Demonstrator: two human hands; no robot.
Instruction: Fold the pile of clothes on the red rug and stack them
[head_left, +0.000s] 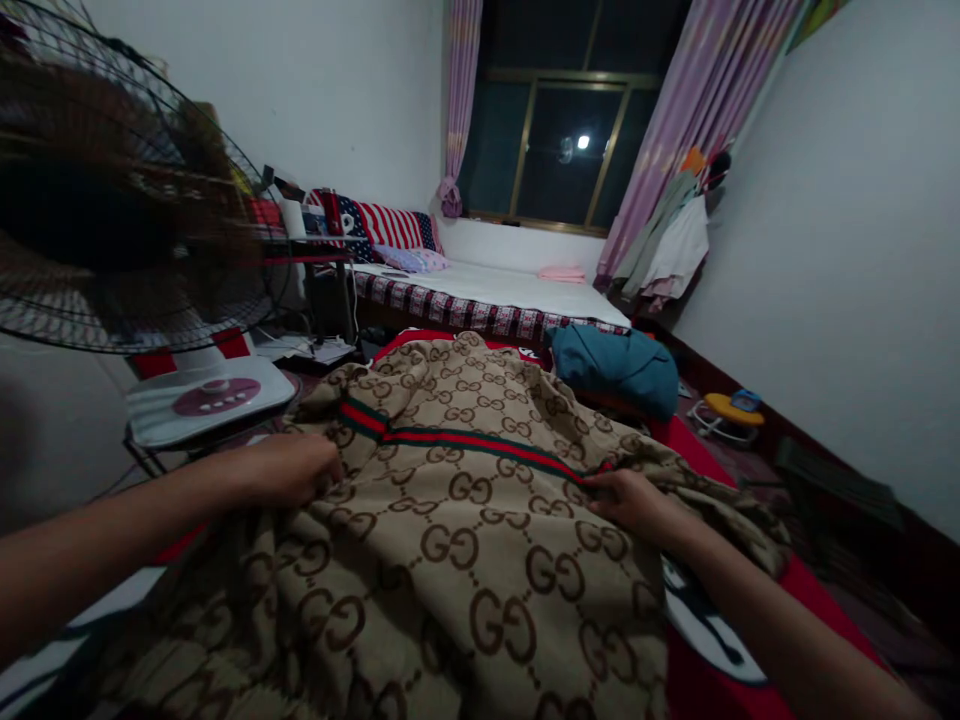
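Observation:
A beige blanket (465, 520) with a brown monogram pattern and a green-and-red stripe lies spread over a red bed cover (701, 690) in front of me. My left hand (289, 468) is closed on the blanket's left edge, fingers curled into the fabric. My right hand (628, 497) pinches the blanket near the right end of the stripe, with folds bunched up around it.
A standing fan (112, 190) with a white control base (206, 398) is close at the left. A folded teal cloth (615, 365) lies beyond the blanket. Farther back are a second bed (495, 290), a dark window with pink curtains (697, 110), and hanging clothes (671, 245).

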